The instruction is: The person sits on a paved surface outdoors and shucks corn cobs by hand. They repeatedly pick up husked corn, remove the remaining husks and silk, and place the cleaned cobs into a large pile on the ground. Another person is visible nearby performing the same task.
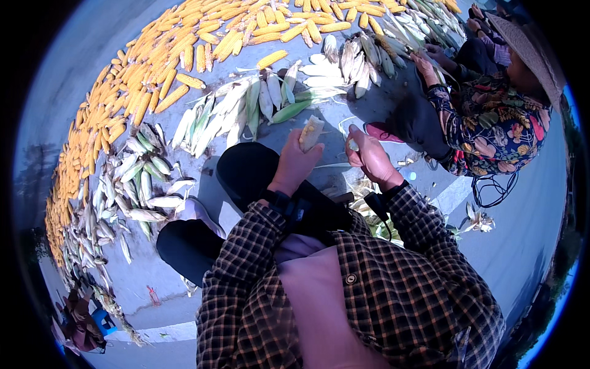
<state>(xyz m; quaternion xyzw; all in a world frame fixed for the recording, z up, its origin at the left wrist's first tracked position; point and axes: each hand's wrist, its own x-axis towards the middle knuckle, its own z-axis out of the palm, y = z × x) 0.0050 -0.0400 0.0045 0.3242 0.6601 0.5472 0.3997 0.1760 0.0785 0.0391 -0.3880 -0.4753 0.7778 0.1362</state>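
Observation:
My left hand (297,157) is closed around an ear of corn (311,133), upright in front of my knees. Pale yellow kernels show on one side of the ear, with whitish husk at its upper edge. To its right, apart from the ear, my right hand (375,157) is closed, with its fingers curled. Between its thumb and fingers is a pale green bit of corn husk (353,144), mostly covered by the fingers. Just beyond my hands lie several unhusked ears (268,98) and a pile of loose pale husks (224,114).
Husked yellow cobs (153,67) spread in a wide band at the far side and left. More unhusked ears (144,169) lie to my left. A person in a floral shirt (491,126) and hat sits close at right, near another heap of ears (359,58). Husks (375,221) lie beneath my right arm.

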